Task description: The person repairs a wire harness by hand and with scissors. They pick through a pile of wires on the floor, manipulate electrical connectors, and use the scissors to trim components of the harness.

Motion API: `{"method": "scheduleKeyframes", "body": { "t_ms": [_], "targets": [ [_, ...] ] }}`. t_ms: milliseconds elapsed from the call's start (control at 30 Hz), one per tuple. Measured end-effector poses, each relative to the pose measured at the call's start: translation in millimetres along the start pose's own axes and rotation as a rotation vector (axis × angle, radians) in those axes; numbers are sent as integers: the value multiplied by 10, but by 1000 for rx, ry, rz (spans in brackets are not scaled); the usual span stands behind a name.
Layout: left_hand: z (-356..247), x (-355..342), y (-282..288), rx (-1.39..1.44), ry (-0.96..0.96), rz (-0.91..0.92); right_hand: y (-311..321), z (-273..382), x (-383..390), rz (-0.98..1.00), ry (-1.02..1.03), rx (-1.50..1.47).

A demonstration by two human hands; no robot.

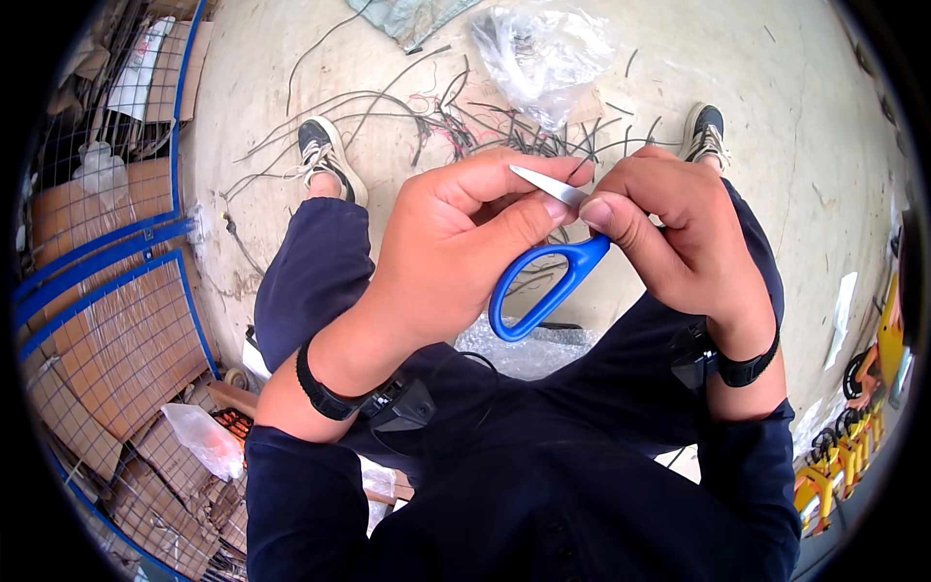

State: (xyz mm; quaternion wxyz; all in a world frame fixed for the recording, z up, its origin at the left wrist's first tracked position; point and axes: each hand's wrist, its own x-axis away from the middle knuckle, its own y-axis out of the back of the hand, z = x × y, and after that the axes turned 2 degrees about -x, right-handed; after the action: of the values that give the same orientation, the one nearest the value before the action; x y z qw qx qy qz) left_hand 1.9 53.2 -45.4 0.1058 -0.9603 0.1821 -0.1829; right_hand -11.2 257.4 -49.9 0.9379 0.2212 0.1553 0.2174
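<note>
Blue-handled scissors [586, 250] held in the air above the floor [824, 145], blade [551, 185] toward the left hand [436, 233].
Along the floor's left edge, a blue-framed mesh cage [179, 97] holds cardboard [136, 339] and a clear bag [199, 438] with something orange-pink inside. The left hand's thumb and forefinger nearly meet by the blade; whether they pinch the thin dark strand [582, 165] there, I cannot tell. Toward the floor's far edge lie loose dark wires [465, 136] and a crumpled plastic bag [543, 58], contents unclear. The blade's long axis slants down rightward to the right hand [679, 228], nearer the joint and closed on it; the blue loop [498, 301] hangs below, left of that grip.
</note>
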Motion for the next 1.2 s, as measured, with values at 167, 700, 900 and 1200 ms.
{"method": "scheduleKeyframes", "body": {
  "t_ms": [167, 700, 900, 1200],
  "targets": [
    [28, -30, 0, 26, 31, 1, 11, -50, -1, -11, -35, -25],
    [4, -23, 6, -110, -66, -65, 261, -141, -26, -183, -435, -415],
    [13, -21, 0, -59, -53, -30, 147, -143, -36, 16, -384, -695],
    [10, 2, 44, -24, -2, 63, 60, -121, -66, -19, -462, -783]
  ]
}}
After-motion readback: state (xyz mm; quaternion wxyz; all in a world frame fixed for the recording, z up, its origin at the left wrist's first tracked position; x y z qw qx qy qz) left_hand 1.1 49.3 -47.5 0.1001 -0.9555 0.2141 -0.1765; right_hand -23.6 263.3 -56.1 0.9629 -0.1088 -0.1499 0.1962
